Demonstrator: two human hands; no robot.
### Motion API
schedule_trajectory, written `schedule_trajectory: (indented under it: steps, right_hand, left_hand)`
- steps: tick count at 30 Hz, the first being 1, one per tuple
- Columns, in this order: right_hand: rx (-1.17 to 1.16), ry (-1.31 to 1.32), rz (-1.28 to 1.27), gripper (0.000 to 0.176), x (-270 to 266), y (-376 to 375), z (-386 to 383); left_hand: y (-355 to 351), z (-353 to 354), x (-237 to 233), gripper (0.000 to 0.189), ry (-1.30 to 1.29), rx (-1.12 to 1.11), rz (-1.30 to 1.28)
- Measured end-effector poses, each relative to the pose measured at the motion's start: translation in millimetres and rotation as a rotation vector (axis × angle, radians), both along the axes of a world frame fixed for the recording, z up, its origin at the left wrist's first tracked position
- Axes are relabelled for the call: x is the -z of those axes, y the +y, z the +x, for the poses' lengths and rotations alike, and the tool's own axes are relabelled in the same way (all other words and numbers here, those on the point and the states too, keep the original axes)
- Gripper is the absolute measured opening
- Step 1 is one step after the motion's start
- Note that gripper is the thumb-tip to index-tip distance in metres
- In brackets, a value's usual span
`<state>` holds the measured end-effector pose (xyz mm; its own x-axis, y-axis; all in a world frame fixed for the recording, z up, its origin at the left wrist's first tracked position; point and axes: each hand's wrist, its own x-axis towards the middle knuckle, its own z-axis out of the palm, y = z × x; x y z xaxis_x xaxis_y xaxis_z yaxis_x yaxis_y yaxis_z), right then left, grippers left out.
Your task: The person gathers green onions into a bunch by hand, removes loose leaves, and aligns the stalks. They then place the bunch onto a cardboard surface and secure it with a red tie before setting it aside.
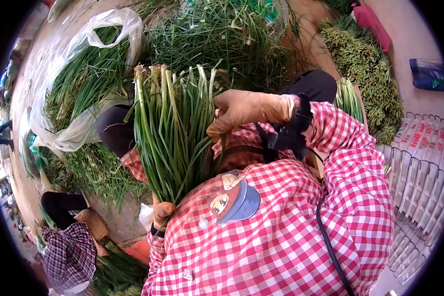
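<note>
A thick bunch of green onions (175, 123) stands upright against my chest, pale root ends up and green leaves down. My left hand (161, 213) is closed around its lower leaf end; the thumb shows and the other fingers are mostly hidden behind the leaves. At the bunch's upper right edge is my right hand (254, 109), in a tan glove. Its fingers and thumb are bent against the outer stalks, with the fingertips partly hidden.
Loose green stalks (222, 39) lie heaped ahead, beside a clear plastic bag (116, 22) of greens. Bundled onions (348, 101) and a greenish pile (367, 69) lie to the right, near a wire crate (419, 167). Another person (71, 251) sits at lower left.
</note>
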<state>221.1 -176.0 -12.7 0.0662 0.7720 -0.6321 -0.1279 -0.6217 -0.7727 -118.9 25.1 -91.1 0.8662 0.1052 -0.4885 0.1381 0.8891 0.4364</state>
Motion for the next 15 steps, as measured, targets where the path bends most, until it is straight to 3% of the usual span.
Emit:
schedule_trajectory:
  steps: [2, 4, 9, 12, 15]
  right_hand:
    - [-0.026, 0.073, 0.026, 0.057, 5, 0, 2]
    - [-0.017, -0.085, 0.151, 0.035, -6, -7, 9]
    - [-0.125, -0.178, 0.047, 0.028, -19, -10, 17]
    - [-0.014, -0.405, -0.098, 0.023, -25, -18, 42]
    - [0.293, -0.414, 0.134, 0.015, -39, -34, 68]
  left_hand:
    - [-1, -6, 1, 0.054, 0.000, -0.005, -0.012]
    - [-2, -7, 1, 0.056, -0.014, -0.001, -0.022]
    - [-3, -1, 3, 0.060, -0.092, 0.033, -0.054]
    - [-5, 11, -2, 0.060, -0.117, 0.080, 0.015]
    - [-7, 19, -6, 0.058, -0.078, 0.065, 0.059]
